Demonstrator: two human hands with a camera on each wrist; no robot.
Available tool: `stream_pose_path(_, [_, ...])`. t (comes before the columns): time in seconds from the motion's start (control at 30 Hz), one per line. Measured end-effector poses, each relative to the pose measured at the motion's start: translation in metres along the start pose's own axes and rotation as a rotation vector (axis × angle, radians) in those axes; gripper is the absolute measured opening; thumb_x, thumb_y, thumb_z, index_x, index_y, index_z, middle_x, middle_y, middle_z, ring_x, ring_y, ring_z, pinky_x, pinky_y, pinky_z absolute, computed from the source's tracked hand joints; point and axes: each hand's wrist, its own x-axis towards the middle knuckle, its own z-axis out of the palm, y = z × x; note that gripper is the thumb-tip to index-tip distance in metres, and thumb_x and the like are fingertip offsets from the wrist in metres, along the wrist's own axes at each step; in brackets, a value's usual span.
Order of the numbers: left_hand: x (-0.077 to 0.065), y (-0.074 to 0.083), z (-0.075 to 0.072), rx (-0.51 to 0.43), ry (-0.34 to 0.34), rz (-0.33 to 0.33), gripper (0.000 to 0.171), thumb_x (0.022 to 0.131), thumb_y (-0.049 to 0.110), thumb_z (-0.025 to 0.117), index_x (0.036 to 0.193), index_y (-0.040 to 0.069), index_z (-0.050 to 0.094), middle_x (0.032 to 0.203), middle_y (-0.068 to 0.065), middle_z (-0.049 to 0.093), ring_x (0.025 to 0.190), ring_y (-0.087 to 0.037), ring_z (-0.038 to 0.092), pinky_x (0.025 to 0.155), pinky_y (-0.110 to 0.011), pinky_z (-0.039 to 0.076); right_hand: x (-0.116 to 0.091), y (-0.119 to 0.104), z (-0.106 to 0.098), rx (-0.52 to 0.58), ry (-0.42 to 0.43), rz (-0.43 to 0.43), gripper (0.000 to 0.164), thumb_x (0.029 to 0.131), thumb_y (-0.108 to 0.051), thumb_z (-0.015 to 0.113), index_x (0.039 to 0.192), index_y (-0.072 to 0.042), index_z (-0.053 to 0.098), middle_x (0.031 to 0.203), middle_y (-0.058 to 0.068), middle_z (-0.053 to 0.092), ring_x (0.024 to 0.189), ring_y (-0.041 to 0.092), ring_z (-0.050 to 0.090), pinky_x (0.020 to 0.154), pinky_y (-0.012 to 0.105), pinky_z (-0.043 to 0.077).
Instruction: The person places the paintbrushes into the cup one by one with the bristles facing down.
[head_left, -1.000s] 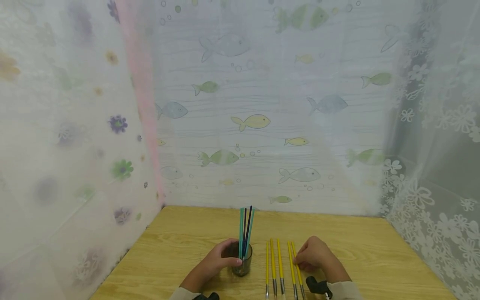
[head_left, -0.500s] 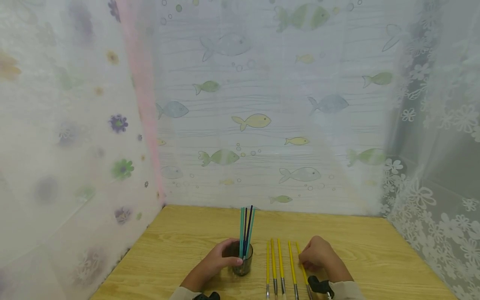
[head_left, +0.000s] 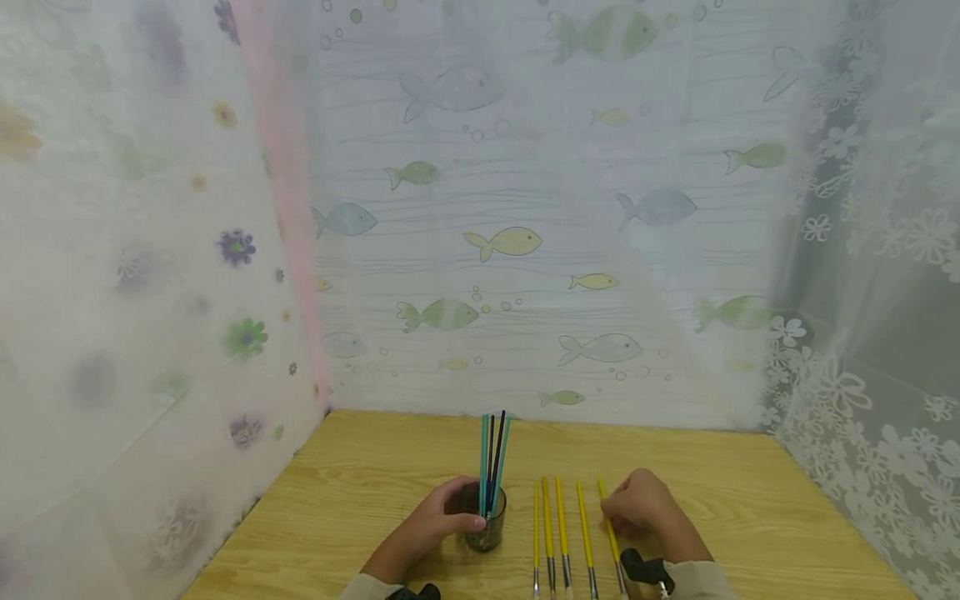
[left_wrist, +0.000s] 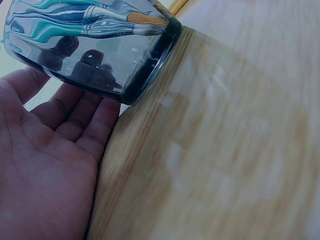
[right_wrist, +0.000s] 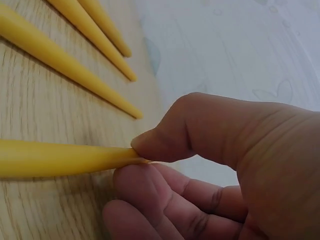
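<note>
At the right-hand end of a row on a wood-grained table (head_left: pixel 360 471), a slender yellow-handled paintbrush (head_left: pixel 613 546) with a metal ferrule is pinched near its handle tip between the thumb and fingers of a person's right hand (head_left: pixel 645 510). To its left, four other yellow-handled paintbrushes (head_left: pixel 563 533) lie apart, bristle ends toward the person. Beyond them, the left hand (head_left: pixel 438 523) grips a smoky, see-through glass tumbler (head_left: pixel 487 536), thumb in front and fingers behind; inside, brushes with teal and dark-blue handles (head_left: pixel 492 458) stand bristles down. Beige sleeves (head_left: pixel 693 581) cover the forearms. Behind the table hangs a pale fish-printed sheet (head_left: pixel 525 183), flanked by flower-patterned sheeting (head_left: pixel 112 350) on both sides.
</note>
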Motion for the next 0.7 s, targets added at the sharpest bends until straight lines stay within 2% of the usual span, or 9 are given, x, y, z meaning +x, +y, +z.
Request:
stream_pose_path(0.13, [0.0,0.001,0.001,-0.003,0.0,0.006,0.057,0.096,0.02,0.072,0.147,0.005,0.051,0.131,-0.011,0.064,0.117,-0.021,0.062,0.099,-0.028,0.052,-0.001,-0.003,-0.001,0.021,0.056,-0.034,0.011,0.077,-0.013,0.072,0.072,-0.006,0.078,0.06,0.004,0.067,0.054,0.018,0.063,0.052,0.031,0.052])
stream_pose_path(0.37, [-0.002,0.0,0.0,0.012,0.012,0.008,0.059,0.096,0.019,0.073,0.147,0.0,0.05,0.13,-0.014,0.065,0.115,-0.019,0.063,0.099,-0.026,0.051,-0.001,-0.012,-0.006,0.159,0.093,-0.056,0.025,0.087,-0.016,0.071,0.103,0.003,0.076,0.077,0.009,0.072,0.066,0.02,0.07,0.063,0.037,0.062])
stream_pose_path(0.53, [-0.001,0.0,0.0,0.016,0.019,0.006,0.059,0.095,0.02,0.073,0.146,-0.001,0.051,0.129,-0.014,0.065,0.115,-0.018,0.063,0.099,-0.026,0.051,-0.005,-0.02,-0.01,0.195,0.11,-0.083,0.03,0.09,-0.017,0.068,0.11,0.005,0.072,0.084,0.011,0.073,0.073,0.023,0.072,0.066,0.038,0.062])
stream_pose_path(0.7, [0.0,-0.001,0.0,-0.002,0.004,0.02,0.057,0.096,0.018,0.073,0.146,0.0,0.051,0.129,-0.012,0.065,0.115,-0.019,0.063,0.099,-0.027,0.052,-0.009,-0.028,-0.013,0.213,0.115,-0.115,0.028,0.091,-0.017,0.068,0.109,0.005,0.071,0.085,0.012,0.073,0.077,0.027,0.073,0.068,0.039,0.062])
